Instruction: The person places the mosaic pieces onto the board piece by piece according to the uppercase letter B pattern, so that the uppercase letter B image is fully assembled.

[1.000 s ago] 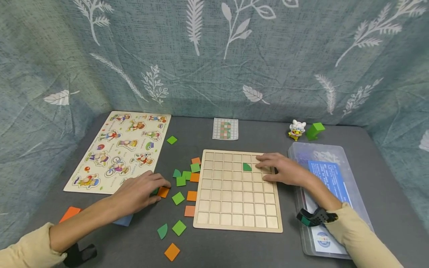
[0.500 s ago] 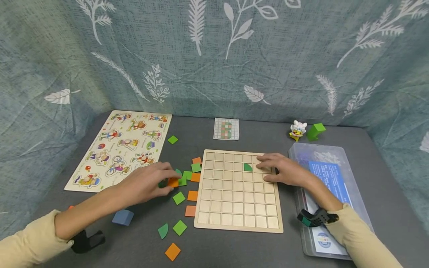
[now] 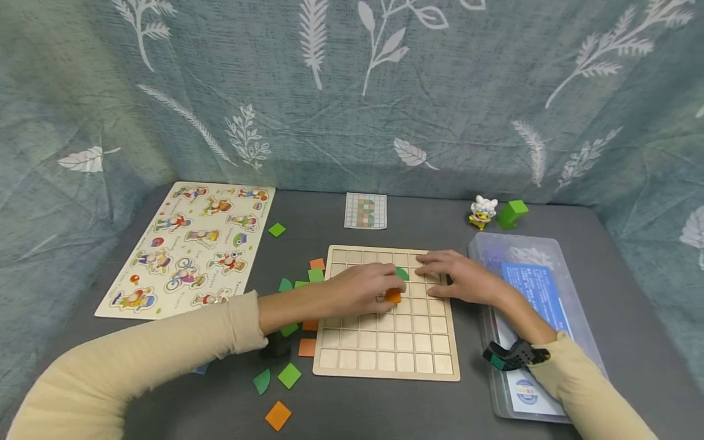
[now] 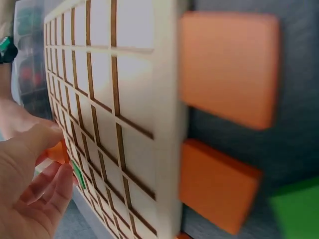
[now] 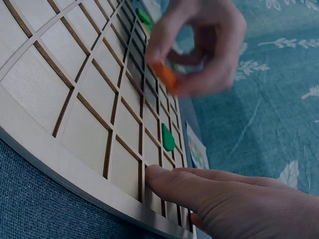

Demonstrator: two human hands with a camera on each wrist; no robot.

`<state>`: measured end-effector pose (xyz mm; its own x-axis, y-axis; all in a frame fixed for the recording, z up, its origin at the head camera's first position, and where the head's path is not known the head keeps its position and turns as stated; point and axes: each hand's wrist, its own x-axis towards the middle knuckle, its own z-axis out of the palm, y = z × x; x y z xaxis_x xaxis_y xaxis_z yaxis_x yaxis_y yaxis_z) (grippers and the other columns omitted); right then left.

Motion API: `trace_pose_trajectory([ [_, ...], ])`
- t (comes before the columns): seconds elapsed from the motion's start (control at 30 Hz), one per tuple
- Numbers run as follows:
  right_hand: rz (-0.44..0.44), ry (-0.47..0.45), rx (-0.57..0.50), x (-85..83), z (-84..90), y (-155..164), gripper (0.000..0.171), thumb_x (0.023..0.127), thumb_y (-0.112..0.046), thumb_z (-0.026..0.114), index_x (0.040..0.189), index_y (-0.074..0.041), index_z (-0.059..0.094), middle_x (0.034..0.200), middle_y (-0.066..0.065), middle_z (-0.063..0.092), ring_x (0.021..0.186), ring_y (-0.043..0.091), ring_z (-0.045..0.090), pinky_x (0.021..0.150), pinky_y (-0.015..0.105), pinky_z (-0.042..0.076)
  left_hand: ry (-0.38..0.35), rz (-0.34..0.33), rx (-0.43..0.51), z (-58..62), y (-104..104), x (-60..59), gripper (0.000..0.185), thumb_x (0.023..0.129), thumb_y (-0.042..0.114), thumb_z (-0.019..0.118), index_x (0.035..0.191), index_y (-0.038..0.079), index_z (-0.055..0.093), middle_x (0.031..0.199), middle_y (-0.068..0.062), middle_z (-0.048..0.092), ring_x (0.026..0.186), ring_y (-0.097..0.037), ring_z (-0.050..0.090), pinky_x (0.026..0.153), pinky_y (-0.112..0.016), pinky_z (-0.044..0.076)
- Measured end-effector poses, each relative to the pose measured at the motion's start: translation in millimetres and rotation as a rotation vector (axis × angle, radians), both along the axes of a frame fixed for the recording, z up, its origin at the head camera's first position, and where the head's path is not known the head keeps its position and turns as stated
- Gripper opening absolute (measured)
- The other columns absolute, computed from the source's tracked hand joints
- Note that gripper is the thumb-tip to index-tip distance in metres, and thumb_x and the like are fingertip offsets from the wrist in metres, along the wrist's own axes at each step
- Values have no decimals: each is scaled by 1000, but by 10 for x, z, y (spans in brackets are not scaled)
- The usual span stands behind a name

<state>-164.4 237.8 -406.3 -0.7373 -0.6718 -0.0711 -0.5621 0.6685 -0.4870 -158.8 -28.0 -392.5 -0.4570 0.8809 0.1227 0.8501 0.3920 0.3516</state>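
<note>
1. Pinched betw. thumb & fingers of the left hand (image 3: 365,290): an orange tile (image 3: 393,296), held just above the wooden grid board (image 3: 352,360), mid-board.
2. Right hand (image 3: 459,278) lay flat, fingers straight, on board's far-right cells.
3. Green quarter-round piece (image 3: 403,273) sat in a cell betw. both hands.
4. Loose green & orange tiles (image 3: 289,374) lay left of board.

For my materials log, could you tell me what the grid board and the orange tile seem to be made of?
The grid board looks like pale, unpainted wood: faint grain, dark grooves between squares. The orange tile, pinched by the left hand, looks matte and thick-edged, perhaps foam or painted wood.
</note>
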Motion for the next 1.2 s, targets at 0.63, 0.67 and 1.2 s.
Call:
trace_pose_trajectory([
  [0.63, 1, 8, -8, 2, 21, -11, 39, 88, -16, 71, 125, -6, 65, 142, 19, 52, 132, 43, 44, 102, 59, 40, -50, 0, 35, -125, 183, -153, 20, 92, 16, 66, 111, 10, 66, 101, -3, 63, 87, -12, 59, 78, -24, 50],
  [0.67, 0, 5, -10, 1, 16, -11, 39, 88, -16, 71, 125, -6, 65, 142, 19, 52, 132, 42, 44, 102, 59, 40, -56, 0, 33, -126, 190, -151, 20, 92, 16, 66, 111, 9, 66, 102, -3, 64, 88, -12, 59, 78, -24, 50],
  [1.2, 11, 6, -15, -8, 10, 3, 37, 89, -17, 69, 125, -6, 65, 141, 19, 52, 131, 42, 44, 103, 58, 40, 30, 15, -24, -136, 190, -85, 11, 94, 14, 63, 98, 11, 73, 101, -3, 63, 87, -13, 59, 75, -22, 49],
])
